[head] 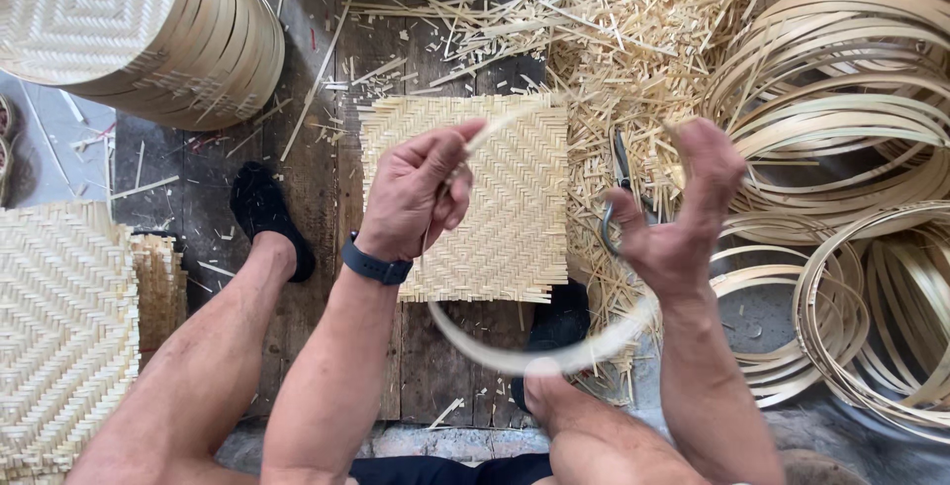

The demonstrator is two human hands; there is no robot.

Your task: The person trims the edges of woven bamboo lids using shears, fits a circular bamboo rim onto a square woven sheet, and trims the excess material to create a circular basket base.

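My left hand pinches one end of a thin bamboo strip, which curves down in a blurred loop toward my knees. My right hand is raised with its fingers spread; the strip's other end runs up behind it, and whether it grips the strip I cannot tell. Under both hands lies a square woven bamboo mat on the dark wooden floor. A dark band sits on my left wrist.
Scissors lie in a heap of bamboo scraps right of the mat. Coiled bamboo hoops fill the right side. A stack of round woven trays stands top left, flat woven mats pile at the left. My feet wear dark socks.
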